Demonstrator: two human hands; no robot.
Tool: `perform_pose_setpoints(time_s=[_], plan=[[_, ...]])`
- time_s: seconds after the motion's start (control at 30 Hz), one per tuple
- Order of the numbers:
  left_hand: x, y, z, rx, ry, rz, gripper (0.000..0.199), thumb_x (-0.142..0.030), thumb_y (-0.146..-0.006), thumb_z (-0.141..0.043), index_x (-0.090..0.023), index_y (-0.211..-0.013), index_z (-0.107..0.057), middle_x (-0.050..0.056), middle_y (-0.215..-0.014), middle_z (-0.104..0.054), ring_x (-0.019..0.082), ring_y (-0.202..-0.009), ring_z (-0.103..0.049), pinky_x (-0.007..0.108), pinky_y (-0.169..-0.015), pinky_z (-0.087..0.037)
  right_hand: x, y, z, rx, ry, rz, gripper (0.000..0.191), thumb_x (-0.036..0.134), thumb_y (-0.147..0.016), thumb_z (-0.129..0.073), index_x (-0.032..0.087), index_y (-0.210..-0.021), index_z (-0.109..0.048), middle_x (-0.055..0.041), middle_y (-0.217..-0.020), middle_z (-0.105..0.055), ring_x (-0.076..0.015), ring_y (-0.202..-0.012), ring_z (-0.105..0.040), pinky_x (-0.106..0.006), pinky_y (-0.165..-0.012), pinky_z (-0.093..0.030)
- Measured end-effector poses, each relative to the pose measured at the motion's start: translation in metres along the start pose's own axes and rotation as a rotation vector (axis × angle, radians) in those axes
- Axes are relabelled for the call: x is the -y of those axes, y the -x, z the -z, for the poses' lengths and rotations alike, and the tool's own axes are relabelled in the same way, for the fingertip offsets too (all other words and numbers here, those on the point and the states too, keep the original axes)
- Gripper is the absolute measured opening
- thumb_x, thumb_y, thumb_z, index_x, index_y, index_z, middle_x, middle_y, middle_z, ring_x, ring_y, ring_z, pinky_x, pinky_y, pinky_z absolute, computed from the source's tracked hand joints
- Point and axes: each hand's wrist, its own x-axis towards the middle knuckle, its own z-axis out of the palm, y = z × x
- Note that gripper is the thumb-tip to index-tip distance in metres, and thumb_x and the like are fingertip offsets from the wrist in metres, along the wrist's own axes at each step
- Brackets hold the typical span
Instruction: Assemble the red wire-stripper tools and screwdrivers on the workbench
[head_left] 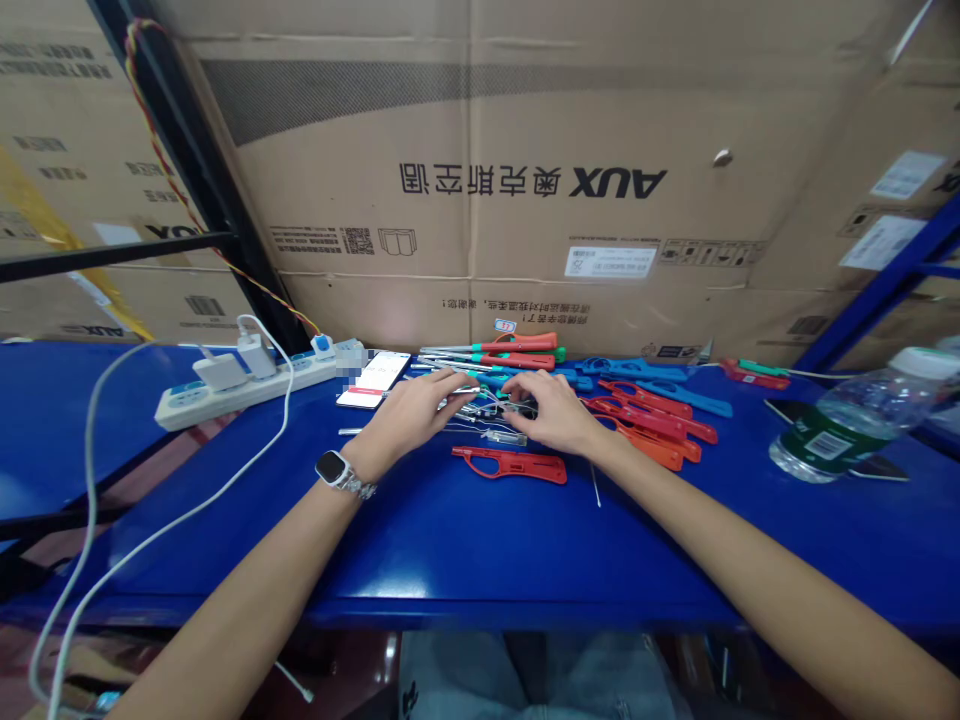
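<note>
My left hand (pixel 418 408), wearing a watch, pinches a thin metal tube (pixel 468 390) above the pile of small parts. Close by on the right, my right hand (pixel 551 408) has its fingers curled together over the thin wires (pixel 491 402); what they grip is too small to make out. Beneath both hands lie metal tubes and a small clear part (pixel 504 437). In front of them a red lighter casing half (pixel 517 465) lies flat on the blue table (pixel 465 550). Finished-looking long-nosed lighters (pixel 517 360) lie behind the hands.
Red casing halves (pixel 660 420) and blue casing halves (pixel 637 370) spread to the right. A phone (pixel 384 372) lies left of the hands, near a power strip (pixel 217 400) with cables. A water bottle (pixel 847 430) stands at far right. Cardboard boxes (pixel 525 120) wall off the back.
</note>
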Motion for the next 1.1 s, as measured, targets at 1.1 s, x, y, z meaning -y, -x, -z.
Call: perform_pose_setpoints(time_s=[1.1], plan=[[-0.006,-0.004,0.004,-0.04,0.123,0.127,0.037,-0.038,-0.108,-0.038,-0.023,-0.133,-0.06,0.007,-0.099,-0.076,0.022,-0.077,-0.069,0.032,-0.071,-0.049,-0.001,-0.007,0.003,-0.169,-0.282,0.018,0.011,0.029,-0.093,-0.063,0.021,-0.092,-0.069,-0.004,-0.093,-0.075,-0.0217,-0.09,-0.067,-0.04,-0.086,-0.047]])
